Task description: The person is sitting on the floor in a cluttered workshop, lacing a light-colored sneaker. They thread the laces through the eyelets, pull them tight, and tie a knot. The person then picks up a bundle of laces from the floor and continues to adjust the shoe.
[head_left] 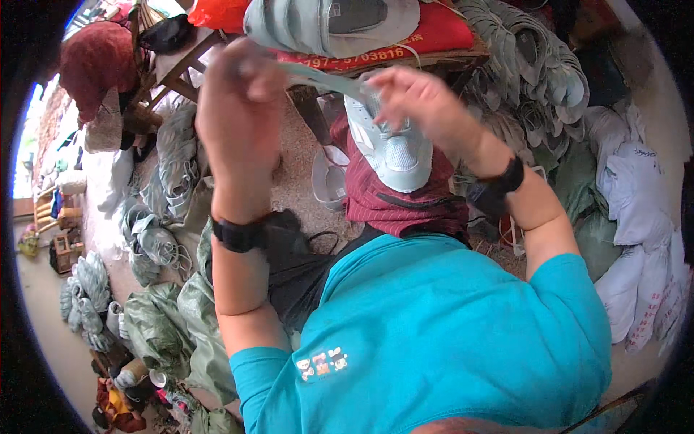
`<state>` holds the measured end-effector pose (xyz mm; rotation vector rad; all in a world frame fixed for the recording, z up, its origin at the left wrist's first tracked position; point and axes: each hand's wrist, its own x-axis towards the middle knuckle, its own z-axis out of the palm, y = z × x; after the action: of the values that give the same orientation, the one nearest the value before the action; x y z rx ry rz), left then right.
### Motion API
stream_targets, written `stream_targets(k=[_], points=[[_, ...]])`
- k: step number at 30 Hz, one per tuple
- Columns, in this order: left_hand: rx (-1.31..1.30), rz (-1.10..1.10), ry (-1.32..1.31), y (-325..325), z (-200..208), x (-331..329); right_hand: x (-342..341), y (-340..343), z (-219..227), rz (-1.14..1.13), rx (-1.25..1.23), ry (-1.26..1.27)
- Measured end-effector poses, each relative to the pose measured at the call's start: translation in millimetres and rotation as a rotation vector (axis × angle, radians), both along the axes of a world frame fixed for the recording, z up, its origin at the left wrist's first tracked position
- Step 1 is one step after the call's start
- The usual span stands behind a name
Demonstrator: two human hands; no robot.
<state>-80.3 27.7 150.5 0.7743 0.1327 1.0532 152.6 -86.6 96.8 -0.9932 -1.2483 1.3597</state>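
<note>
A white shoe upper (405, 160) with a mesh toe rests on a maroon striped cloth (390, 206) over my lap, its toe pointing toward me. From its lacing area a pale shoelace (322, 78) stretches up to the left. My left hand (242, 94), raised and blurred by motion, is closed on the far end of that lace. Over the lacing part of the upper, my right hand (426, 105) has its fingers curled against the shoe. Motion softens its fingertips, and what lies under them is partly hidden.
Ahead stands a wooden bench with a red cover (441, 32) and a bundle of grey uppers (325, 25). More strung uppers (535, 65) hang at the right. White sacks (636, 188) stand at the far right; green sacks (155, 318) and bundled uppers (173, 152) lie left.
</note>
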Motion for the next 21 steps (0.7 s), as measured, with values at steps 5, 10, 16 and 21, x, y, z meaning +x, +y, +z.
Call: stream_targets(k=[5,10,16,21], points=[[-0.608,0.109,-0.049,75,-107,-118,119,-1,-10,-0.372,-0.186,0.76],[-0.859,0.427,0.04,108,-219,-248,301,-74,-96,-0.855,-0.391,0.768],[-0.937,0.844,0.402,101,-272,-356,472,-261,-223,-0.882,-0.484,0.597],[-0.46,0.678,0.798,78,-267,-242,385,-213,-239,-1.039,-0.88,0.342]])
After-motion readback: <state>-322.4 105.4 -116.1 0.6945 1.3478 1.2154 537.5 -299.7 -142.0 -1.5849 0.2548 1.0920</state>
